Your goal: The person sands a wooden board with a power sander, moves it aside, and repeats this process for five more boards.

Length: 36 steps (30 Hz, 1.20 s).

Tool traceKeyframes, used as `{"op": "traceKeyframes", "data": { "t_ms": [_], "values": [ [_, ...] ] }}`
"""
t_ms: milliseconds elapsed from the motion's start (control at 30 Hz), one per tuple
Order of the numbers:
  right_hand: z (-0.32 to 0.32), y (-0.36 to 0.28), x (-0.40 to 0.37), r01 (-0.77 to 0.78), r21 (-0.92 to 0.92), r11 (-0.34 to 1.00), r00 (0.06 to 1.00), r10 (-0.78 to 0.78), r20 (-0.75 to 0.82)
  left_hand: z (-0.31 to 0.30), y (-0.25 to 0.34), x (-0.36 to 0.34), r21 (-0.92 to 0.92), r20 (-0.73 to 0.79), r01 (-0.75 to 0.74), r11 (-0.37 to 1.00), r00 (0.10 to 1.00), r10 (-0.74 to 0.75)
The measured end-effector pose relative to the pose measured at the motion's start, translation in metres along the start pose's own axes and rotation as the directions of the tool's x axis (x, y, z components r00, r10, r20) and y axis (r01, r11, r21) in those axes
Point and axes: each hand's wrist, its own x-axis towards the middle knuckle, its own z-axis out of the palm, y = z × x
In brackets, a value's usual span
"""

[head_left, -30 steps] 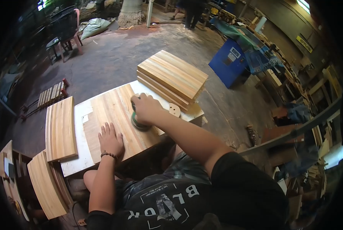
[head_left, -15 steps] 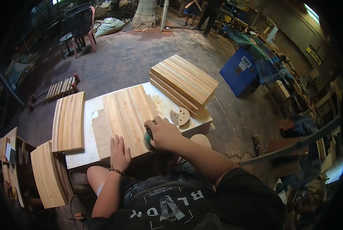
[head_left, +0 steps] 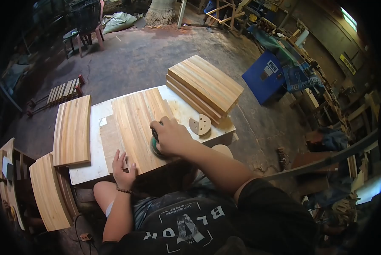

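Observation:
A striped wooden panel [head_left: 136, 121] lies on the white-topped table [head_left: 96, 163] in front of me. My right hand [head_left: 173, 137] is wrapped over a green-and-black orbital sander [head_left: 156, 146], which rests on the right part of the panel near its front edge. At the near left corner of the panel is my left hand [head_left: 123, 171], fingers apart and thumb raised, with nothing in it. A thin brown sheet [head_left: 109, 136] shows beneath the panel on the left. Round sanding discs with holes [head_left: 204, 124] lie on the tabletop to the right of the sander.
Stacked wooden panels [head_left: 205, 85] stand at the table's far right. More curved panels [head_left: 73, 129] lean along its left side, with others [head_left: 50, 191] lower down. Beyond are a blue box [head_left: 265, 78], a slatted piece [head_left: 64, 91] on the floor and a dark chair [head_left: 86, 19].
My right hand and the sander have shifted left over the panel. My left hand has slid toward the near edge and its flat fingers have lifted and spread. The view has shifted slightly.

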Motion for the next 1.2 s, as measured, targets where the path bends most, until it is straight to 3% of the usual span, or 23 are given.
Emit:
{"op": "traceKeyframes", "data": {
  "t_ms": [100,200,300,400,600,1200],
  "values": [
    [0.000,0.001,0.019,-0.038,-0.012,0.999,0.999,0.038,0.013,-0.009,-0.020,0.010,0.133,-0.068,-0.007,0.991,0.998,0.016],
    [-0.002,-0.001,0.040,-0.067,-0.033,0.997,0.997,0.068,0.026,-0.010,-0.023,0.012,0.109,-0.106,0.107,0.988,0.990,-0.095],
    [-0.002,0.000,0.062,-0.083,-0.052,0.995,0.996,0.083,0.008,-0.002,-0.026,0.011,-0.004,-0.030,0.224,0.975,0.974,-0.224],
    [-0.004,0.001,0.085,-0.109,-0.077,0.991,0.994,0.111,0.015,-0.003,-0.021,0.011,0.190,-0.026,0.144,0.971,0.990,-0.142],
    [-0.010,0.005,0.127,-0.154,-0.057,0.986,0.987,0.156,0.030,-0.003,-0.020,0.009,0.252,-0.044,0.157,0.955,0.988,-0.151],
    [-0.007,0.026,0.238,-0.219,-0.099,0.971,0.976,0.218,-0.018,0.001,-0.023,0.009,0.240,-0.091,0.194,0.951,0.980,-0.177]
  ]
}}
